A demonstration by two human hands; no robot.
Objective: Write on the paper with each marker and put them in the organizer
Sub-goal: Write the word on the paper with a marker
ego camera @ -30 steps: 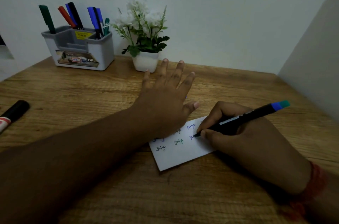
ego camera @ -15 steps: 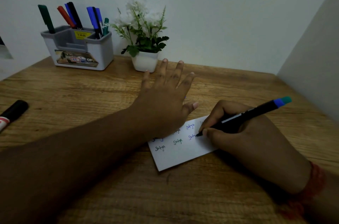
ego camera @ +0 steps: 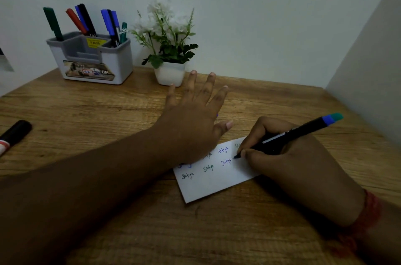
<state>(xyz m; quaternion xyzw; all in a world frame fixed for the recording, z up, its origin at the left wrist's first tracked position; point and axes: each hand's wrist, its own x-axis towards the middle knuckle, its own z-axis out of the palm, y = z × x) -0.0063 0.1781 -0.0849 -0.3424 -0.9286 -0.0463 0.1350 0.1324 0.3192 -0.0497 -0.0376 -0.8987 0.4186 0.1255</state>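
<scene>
Paper [ego camera: 217,182] lies on the tabletop [ego camera: 86,113], pinned flat by the left hand [ego camera: 193,121], fingers spread straight, presumably so it cannot slide under the nib. Right hand [ego camera: 288,156] pinches a black marker [ego camera: 288,134] in a writing grip, tip on the sheet. Organizer [ego camera: 97,63] (already holding several markers) stands well apart; one marker [ego camera: 15,134] lies loose at left.

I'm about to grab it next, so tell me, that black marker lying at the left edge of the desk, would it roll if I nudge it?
Probably. The black marker looks round-bodied and lies flat on the smooth wooden desk, so a sideways nudge would likely roll it. It seems stiff and light, easy to pinch. It lies near the frame's left edge; how close the desk's edge is cannot be told.
</scene>
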